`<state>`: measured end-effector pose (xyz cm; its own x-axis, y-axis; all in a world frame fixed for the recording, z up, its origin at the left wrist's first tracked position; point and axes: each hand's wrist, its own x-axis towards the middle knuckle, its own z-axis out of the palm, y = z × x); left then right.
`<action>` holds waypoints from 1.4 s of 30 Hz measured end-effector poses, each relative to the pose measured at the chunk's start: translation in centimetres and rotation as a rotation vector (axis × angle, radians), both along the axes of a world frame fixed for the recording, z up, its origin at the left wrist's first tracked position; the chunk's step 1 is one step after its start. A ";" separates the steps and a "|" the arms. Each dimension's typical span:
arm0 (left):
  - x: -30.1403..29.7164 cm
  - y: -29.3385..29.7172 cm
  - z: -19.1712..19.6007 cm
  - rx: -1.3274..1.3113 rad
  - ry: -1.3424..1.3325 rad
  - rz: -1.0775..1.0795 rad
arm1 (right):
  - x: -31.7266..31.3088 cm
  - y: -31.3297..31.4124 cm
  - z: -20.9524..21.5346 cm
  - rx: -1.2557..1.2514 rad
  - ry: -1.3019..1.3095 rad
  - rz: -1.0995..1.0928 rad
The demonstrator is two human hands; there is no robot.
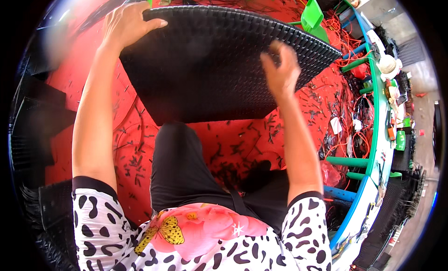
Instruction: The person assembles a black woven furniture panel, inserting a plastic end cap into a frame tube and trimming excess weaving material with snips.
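Note:
A large black woven panel (200,66) stands tilted in front of my knees, its lower edge by my left knee. My left hand (128,26) grips its top left corner, thumb on the near face and the other fingers over the edge, partly hidden. In front of the panel's right part is my right hand (283,74), slightly blurred, thumb and fingers apart with nothing visible between them. Whether it touches the weave I cannot tell.
Black scraps (224,168) litter the red floor (126,154). Along the right runs a long table (375,131) with a green and blue frame, holding a pale hat (388,66) and small items. Orange cords (333,28) tangle near a green plastic seat (312,13). Black woven pieces (35,126) stand left.

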<state>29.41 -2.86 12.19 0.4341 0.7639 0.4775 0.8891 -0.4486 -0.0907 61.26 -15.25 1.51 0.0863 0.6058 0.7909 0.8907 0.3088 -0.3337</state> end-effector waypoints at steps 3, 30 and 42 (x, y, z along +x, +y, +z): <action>-0.4 -0.6 -0.2 0.048 -0.003 -0.011 | 1.6 3.4 6.6 0.126 -0.376 0.027; -6.7 -10.1 -3.6 0.037 0.056 -0.039 | -2.6 -4.4 6.7 -0.300 -0.655 -0.015; 10.0 -20.3 -3.9 -0.227 -0.268 -0.702 | 12.7 -12.4 10.0 -0.672 -0.771 -0.455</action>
<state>39.36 -23.20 8.31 0.7434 0.4450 0.4993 0.3693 -0.8955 0.2483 73.94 -27.61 11.51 0.0366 0.9670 0.2522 0.9153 -0.1337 0.3798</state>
